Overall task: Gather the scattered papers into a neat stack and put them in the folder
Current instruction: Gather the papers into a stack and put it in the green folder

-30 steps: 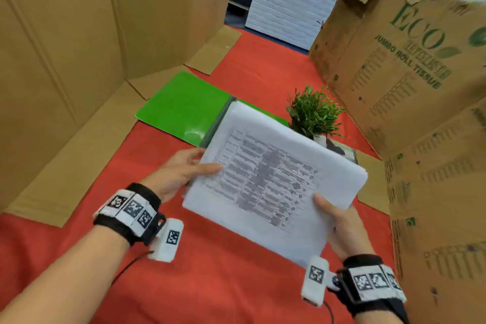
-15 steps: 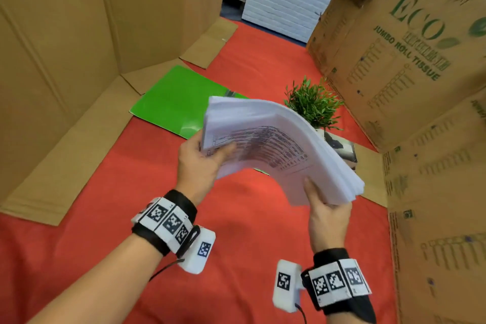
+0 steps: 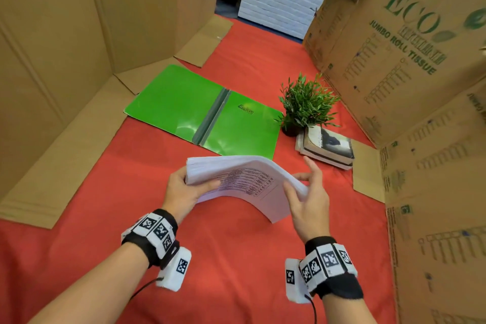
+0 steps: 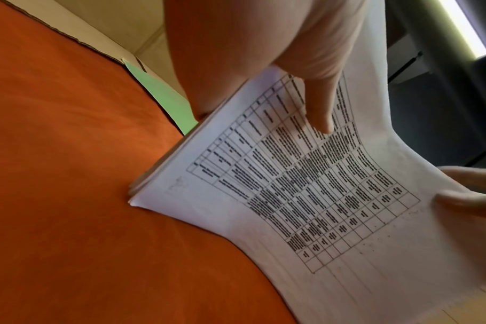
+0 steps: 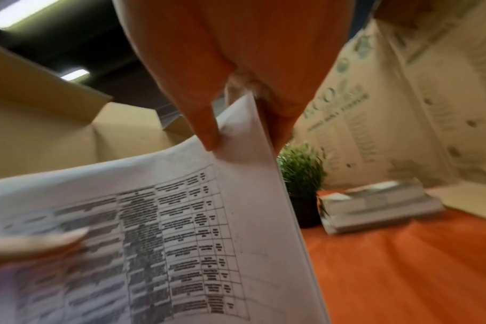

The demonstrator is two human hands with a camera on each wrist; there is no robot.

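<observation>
A thick stack of white papers (image 3: 244, 181) with a printed table on top arches above the red cloth, held between both hands. My left hand (image 3: 188, 188) grips its left edge, thumb on the top sheet. My right hand (image 3: 306, 192) pinches the right edge, thumb on top and fingers behind. The left wrist view shows the papers (image 4: 305, 186) with my left thumb (image 4: 319, 109) pressed on the table print. In the right wrist view the stack (image 5: 181, 219) bends under my right thumb (image 5: 206, 127). The green folder (image 3: 205, 113) lies open and flat just beyond the stack.
A small potted plant (image 3: 306, 104) stands right of the folder, beside a pile of books (image 3: 327, 147). Tall cardboard walls (image 3: 52, 47) close in the left side. A printed cardboard box (image 3: 410, 73) closes the right. Red cloth (image 3: 223, 258) covers the table.
The stack went from lying flat in both hands to bowed in an arch and dropped lower toward the cloth. My right hand shifted from the near corner to the right edge, uncovering the folder.
</observation>
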